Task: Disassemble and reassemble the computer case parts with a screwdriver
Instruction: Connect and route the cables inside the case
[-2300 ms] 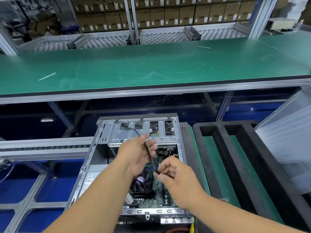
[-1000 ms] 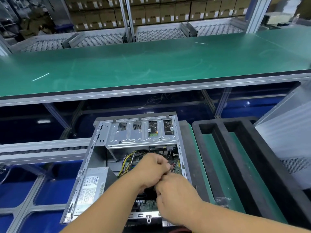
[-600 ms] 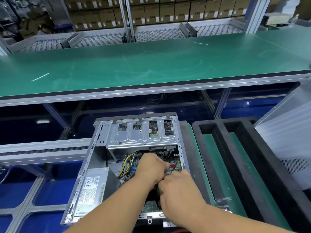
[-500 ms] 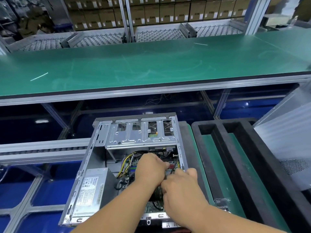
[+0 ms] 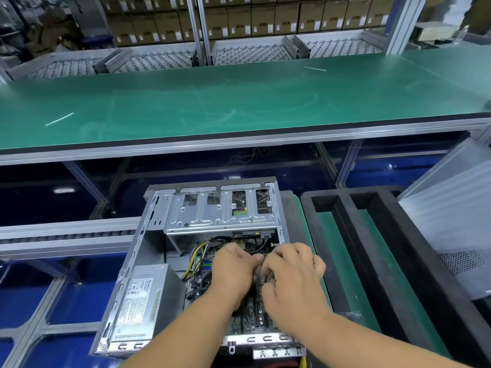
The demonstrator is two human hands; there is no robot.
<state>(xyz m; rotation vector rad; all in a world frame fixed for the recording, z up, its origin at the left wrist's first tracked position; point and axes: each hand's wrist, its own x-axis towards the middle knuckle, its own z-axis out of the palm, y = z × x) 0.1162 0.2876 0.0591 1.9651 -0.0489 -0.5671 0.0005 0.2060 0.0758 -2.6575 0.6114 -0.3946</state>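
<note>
An open grey computer case (image 5: 138, 251) lies on its side at the bottom centre, with its drive cage (image 5: 212, 216) at the far end. The power supply (image 5: 140, 296) fills its near left corner. My left hand (image 5: 233, 272) and my right hand (image 5: 292, 274) are both inside, over the motherboard (image 5: 249, 320) near the right wall. Their curled fingertips meet around the end of a black cable (image 5: 262, 243) that runs down from the cage. The pinch point itself is hidden by the fingers.
Yellow and black wires (image 5: 198, 251) bunch left of my hands. A black foam tray (image 5: 372, 261) with long slots lies to the right of the case. A grey side panel (image 5: 451, 221) leans beyond it. A long green bench (image 5: 239, 102) runs behind, and a roller rail (image 5: 66, 235) to the left.
My hands came down from above the case, where they held the black cable in the air, into the case. Over the last half second they slid slightly towards the right wall.
</note>
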